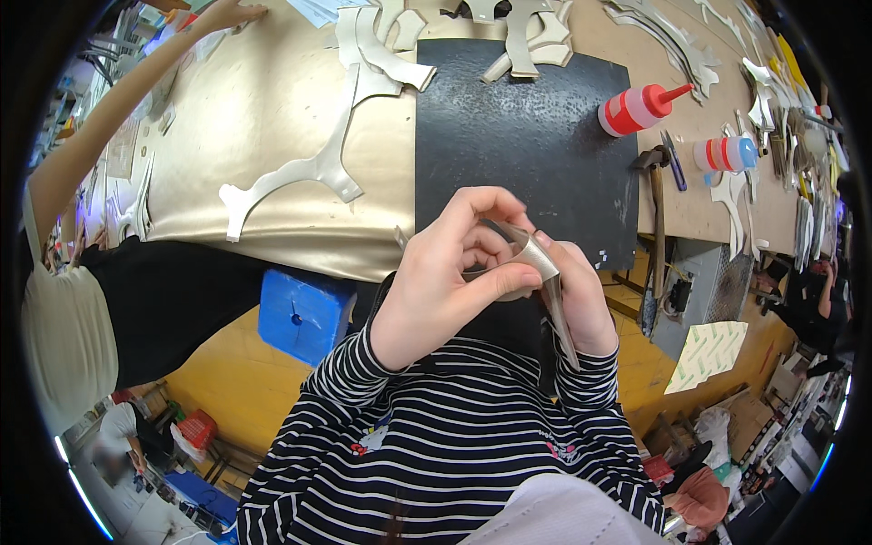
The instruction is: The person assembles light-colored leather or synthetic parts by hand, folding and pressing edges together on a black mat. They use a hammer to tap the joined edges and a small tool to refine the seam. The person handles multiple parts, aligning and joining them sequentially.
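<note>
At the centre of the frame a bent silvery strip (538, 272) is pinched in the grip of both hands, the left hand (445, 282) curled around it and the right hand (577, 295) closed on its other side. Just above lies a black mat (527, 136) on the counter (272, 100). A red-capped glue bottle (640, 107) rests at the mat's upper right edge.

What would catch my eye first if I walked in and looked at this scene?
Probably the two hands at the centre: the left hand and right hand bend a strip of pale gold material between them, above striped sleeves. Behind them lies a black mat on the workbench, with a red-capped squeeze bottle at its right edge and a large gold cut-out shape to its left.
</note>
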{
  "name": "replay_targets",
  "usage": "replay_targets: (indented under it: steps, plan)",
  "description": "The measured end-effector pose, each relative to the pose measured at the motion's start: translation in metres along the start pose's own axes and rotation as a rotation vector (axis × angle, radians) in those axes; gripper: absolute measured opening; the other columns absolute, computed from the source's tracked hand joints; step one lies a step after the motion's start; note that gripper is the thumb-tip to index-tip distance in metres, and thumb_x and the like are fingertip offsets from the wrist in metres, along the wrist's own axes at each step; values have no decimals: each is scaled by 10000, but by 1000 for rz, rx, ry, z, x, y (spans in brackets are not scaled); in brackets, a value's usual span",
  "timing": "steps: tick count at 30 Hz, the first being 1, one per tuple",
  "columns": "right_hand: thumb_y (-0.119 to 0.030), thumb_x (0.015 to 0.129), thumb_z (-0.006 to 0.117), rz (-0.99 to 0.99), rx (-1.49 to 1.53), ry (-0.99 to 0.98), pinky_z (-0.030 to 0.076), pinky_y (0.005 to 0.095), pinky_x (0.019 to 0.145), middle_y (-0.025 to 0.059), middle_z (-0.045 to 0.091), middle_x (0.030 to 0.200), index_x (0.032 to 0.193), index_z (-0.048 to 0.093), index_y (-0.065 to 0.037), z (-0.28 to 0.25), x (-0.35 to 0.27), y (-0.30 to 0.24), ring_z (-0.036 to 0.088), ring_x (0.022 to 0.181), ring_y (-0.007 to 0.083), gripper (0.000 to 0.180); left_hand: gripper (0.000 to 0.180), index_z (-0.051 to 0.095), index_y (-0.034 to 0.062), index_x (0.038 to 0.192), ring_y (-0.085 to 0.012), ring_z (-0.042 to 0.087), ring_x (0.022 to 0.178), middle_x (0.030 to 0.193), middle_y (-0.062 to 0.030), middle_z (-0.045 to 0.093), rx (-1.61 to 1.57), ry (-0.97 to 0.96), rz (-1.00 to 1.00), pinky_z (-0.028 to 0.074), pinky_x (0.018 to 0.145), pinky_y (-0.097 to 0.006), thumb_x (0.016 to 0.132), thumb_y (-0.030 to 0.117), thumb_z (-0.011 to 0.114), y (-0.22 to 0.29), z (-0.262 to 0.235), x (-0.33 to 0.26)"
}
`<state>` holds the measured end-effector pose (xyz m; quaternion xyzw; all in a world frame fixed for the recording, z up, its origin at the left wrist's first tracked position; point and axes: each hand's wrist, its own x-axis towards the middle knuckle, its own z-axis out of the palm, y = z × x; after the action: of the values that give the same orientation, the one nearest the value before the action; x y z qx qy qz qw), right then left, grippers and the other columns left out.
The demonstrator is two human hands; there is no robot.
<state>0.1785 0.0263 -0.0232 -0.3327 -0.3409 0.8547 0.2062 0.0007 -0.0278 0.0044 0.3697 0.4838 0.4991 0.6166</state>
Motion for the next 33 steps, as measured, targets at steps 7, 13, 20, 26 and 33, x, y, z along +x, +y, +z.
replay_targets:
  steps: [7,13,20,26,33]
  plan:
    - [-54,931,657,-610,-569,248,496,275,825,91,699,1028,1075,704,36,11,-6,-5,635,900,152,176,297,666,-73,1134,-117,670,923,1079,-99,640,29,113,84,557,809,-225,851,-60,757,-1,1,0]
    - [-22,886,720,-582,-575,292,520,280,805,120,728,969,1032,725,44,15,-9,-8,683,887,177,160,258,677,-68,1098,-114,689,884,1004,-98,695,-42,172,49,562,776,-213,853,-66,757,-4,4,0]
    - [-37,903,709,-528,-566,320,518,288,803,121,729,948,1017,737,44,18,-10,-8,683,881,186,143,241,684,-70,1070,-112,695,850,969,-98,704,3,224,50,565,754,-210,845,-61,770,-2,8,-1]
    - [-47,894,725,-558,-652,353,520,306,799,122,731,942,1001,745,35,20,-10,-7,682,874,204,137,239,685,-68,1072,-115,696,877,1010,-101,693,41,205,67,566,774,-215,848,-62,768,-3,5,-1]
    - [-39,879,731,-608,-765,351,518,307,810,126,724,971,1021,741,27,19,-9,-3,675,900,203,157,330,665,-54,1152,-84,650,856,1162,-104,658,59,141,88,543,728,-204,840,-57,771,-7,-3,-1]
